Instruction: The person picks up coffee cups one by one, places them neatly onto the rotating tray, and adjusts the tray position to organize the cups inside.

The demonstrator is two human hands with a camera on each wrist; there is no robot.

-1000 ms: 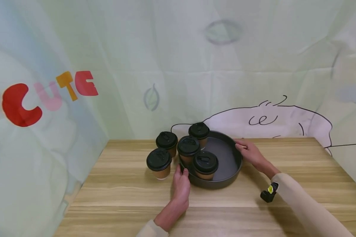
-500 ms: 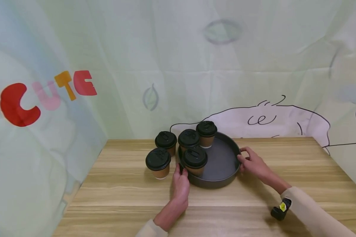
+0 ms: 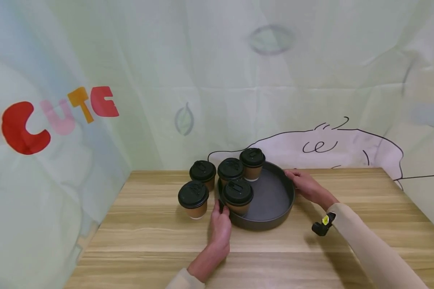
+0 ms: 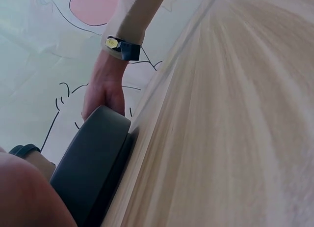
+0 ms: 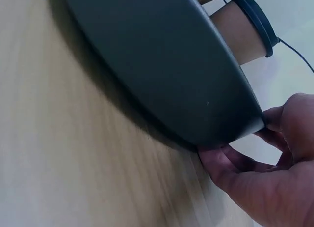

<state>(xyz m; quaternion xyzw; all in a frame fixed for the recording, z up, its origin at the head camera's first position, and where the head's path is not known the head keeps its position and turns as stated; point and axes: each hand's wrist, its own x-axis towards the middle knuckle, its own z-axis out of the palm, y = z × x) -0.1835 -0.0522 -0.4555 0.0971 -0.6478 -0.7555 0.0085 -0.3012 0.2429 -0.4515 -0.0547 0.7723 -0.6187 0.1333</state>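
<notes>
Pinching the near-left wall of the pan toward the table's back, left hand likely steadies it. Two lidded cups stand outside, left; three more cups inside; right hand pinches far-right wall, presumably for balance.

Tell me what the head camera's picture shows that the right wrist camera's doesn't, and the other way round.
Only the head view shows the bare left hand, the red, pink and orange "CUTE" letters, and all five black-lidded brown paper cups together.

Only the right wrist view shows, close up, a finger or thumb of the bare right hand at the lower edge of the round, dark grey pan.

Both show that pan, that hand, at least some of the cups and the pale wood-grained table.
</notes>
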